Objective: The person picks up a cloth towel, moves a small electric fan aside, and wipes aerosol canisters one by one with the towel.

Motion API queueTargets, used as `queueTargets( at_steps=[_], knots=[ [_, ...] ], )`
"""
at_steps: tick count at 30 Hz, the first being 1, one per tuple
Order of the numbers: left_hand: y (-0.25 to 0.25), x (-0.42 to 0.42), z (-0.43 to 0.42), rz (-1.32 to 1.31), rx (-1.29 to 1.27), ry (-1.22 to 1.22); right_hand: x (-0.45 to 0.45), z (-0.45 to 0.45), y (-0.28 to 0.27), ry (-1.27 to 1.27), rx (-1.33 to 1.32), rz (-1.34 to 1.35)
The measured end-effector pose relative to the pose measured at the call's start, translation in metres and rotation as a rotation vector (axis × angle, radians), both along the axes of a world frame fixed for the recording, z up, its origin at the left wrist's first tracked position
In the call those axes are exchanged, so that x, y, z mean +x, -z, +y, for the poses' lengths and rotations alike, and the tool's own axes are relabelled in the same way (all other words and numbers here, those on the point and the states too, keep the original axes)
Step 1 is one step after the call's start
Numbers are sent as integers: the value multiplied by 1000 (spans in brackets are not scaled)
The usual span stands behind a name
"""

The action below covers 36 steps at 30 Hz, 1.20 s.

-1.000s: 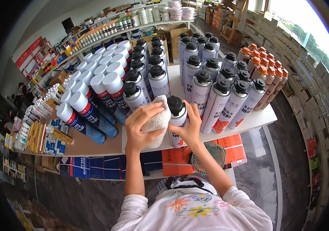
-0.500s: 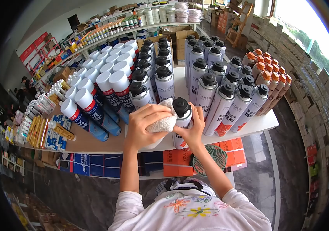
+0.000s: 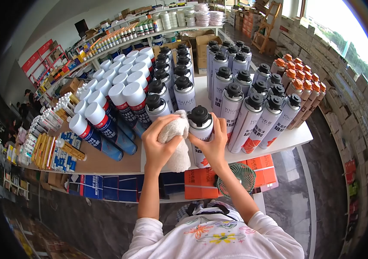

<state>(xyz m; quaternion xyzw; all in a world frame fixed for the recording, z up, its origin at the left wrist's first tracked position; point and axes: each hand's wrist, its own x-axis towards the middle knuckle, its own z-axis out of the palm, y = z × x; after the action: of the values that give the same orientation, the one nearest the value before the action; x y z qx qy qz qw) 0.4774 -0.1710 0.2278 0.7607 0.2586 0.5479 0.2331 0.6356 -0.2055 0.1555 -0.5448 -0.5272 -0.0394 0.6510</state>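
My left hand (image 3: pixel 160 140) grips a bunched white cloth (image 3: pixel 178 144), which hangs down at the left side of a spray can. That can (image 3: pixel 201 125) is white with a black cap and stands upright near the table's front edge. Wrapped round its right side is my right hand (image 3: pixel 215 140). Behind and to the left are rows of similar black-capped cans (image 3: pixel 184 96). More of them (image 3: pixel 246 121) stand just right of my right hand.
White-capped blue cans (image 3: pixel 104 121) fill the table's left part, with gold tubes (image 3: pixel 46 152) beyond. Brown cans with orange caps (image 3: pixel 298 88) stand at the right. Below the table (image 3: pixel 278 144) are orange boxes (image 3: pixel 199 183) and a green basket (image 3: pixel 237 179).
The cloth was pressed against the can's upper side; now it hangs lower and longer in my left hand, slightly apart from the cap. The view has shifted a little.
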Motion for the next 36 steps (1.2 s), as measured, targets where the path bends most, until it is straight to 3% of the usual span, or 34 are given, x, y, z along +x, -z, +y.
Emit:
queueTargets(
  at_steps=[6,9,11,15,19,27,29,36],
  knots=[
    [17,-21,-16,-85,-70,3,3,-6,-9,34,-104,-23],
    [13,-20,-21,-76,-52,-4,8,-13,-17,-167,-157,34],
    [11,-16,-22,-56,11,-22,17,-21,-24,-425,-321,246],
    [12,-13,-20,-52,24,39,41,-24,-22,-594,-382,111],
    [15,-10,-19,-51,7,59,58,-14,-13,-806,-428,184],
    [5,-5,-25,65,163,-105,36,-13,-8,-673,-484,109],
    [1,-1,-29,103,243,-156,18,-12,-2,-428,-288,121],
    [-6,7,-33,223,379,-223,-15,-2,22,-231,-162,167]
  ],
)
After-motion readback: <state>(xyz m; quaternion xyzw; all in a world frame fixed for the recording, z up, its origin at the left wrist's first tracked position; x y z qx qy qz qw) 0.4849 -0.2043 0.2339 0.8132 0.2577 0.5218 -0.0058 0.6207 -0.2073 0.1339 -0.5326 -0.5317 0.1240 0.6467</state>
